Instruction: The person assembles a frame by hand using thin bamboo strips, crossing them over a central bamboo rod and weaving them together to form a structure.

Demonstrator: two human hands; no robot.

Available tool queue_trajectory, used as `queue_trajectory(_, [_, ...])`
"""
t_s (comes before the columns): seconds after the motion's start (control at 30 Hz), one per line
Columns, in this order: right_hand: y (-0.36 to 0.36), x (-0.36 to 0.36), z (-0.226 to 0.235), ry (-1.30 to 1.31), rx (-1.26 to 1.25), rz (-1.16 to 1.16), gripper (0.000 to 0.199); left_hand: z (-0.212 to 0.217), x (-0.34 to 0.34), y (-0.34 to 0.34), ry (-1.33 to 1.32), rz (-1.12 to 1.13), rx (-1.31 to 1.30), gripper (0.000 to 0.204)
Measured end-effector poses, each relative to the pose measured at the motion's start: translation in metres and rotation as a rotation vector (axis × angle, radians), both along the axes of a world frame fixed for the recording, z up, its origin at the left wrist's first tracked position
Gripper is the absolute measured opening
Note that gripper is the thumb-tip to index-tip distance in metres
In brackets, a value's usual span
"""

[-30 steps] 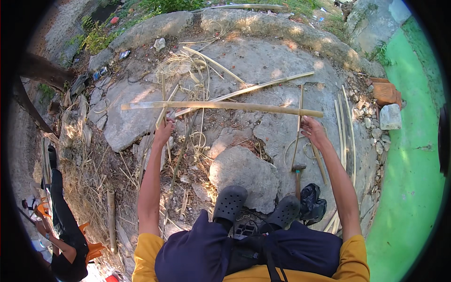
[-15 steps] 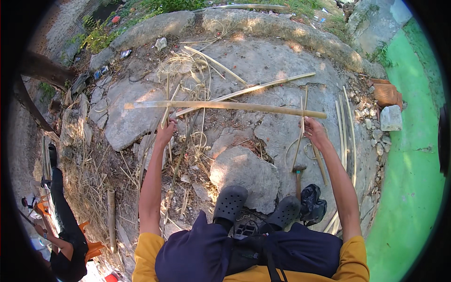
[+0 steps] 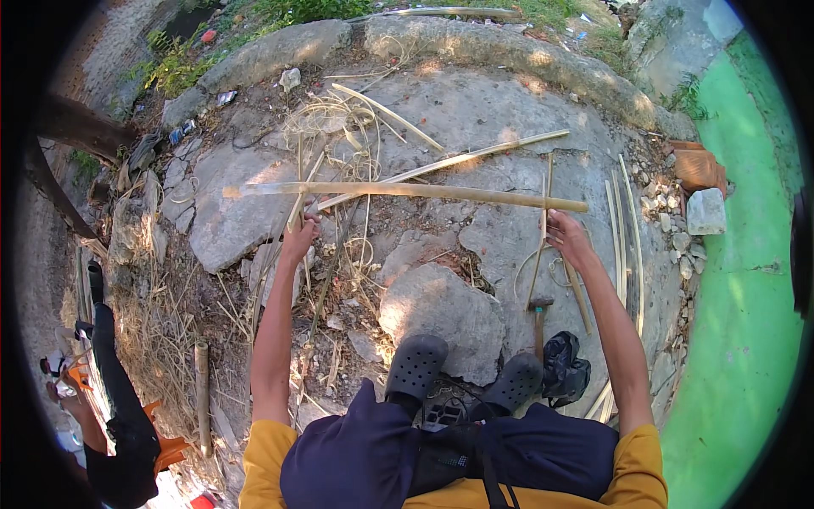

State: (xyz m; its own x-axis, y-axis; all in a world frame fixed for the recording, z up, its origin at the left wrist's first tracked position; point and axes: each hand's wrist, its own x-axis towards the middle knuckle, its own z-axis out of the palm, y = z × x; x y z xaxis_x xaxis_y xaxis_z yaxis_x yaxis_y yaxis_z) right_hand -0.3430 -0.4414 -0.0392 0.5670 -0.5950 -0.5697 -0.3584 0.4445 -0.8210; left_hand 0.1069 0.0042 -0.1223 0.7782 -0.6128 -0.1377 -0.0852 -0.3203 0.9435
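A long flat bamboo slat (image 3: 424, 192) runs crosswise in front of me, its left end paler than its brown right end. My left hand (image 3: 302, 235) is closed around thin bamboo strips (image 3: 298, 202) that cross the slat near its left part. Close to the slat's right end, my right hand (image 3: 568, 235) pinches a narrow upright bamboo strip (image 3: 543, 229); its fingertips are partly hidden. Behind the slat, a split bamboo piece (image 3: 475, 158) slants up to the right. A hammer (image 3: 540, 314) lies below my right hand, beside a black plastic bag (image 3: 563, 368).
Tangled bamboo shavings (image 3: 326, 119) lie at the back left. Long strips (image 3: 623, 237) rest along the right, near stones and a pale block (image 3: 705, 212). A broken slab (image 3: 441, 322) sits before my shoes. Another person (image 3: 119, 407) sits at far left.
Both hands stay almost in place. The strips at my left hand have tilted slightly, and the slat has barely shifted. At far left, the other person's arm has moved.
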Motion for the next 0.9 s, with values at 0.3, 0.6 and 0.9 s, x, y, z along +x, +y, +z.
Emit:
queue_trajectory(0.3, [0.0068,0.005,0.0093,0.008,-0.025,0.033,0.037,-0.0013,0.0014,0.0017,0.063,0.029,-0.04,0.05])
queue_trajectory(0.6, [0.0056,0.004,0.0081,0.008,-0.021,0.027,0.036,0.0044,0.001,-0.0009,0.113,0.06,-0.071,0.054])
queue_trajectory(0.9, [0.0062,0.0027,0.0097,0.007,-0.023,0.035,0.036,0.0052,-0.0016,-0.0025,0.087,0.062,-0.059,0.054])
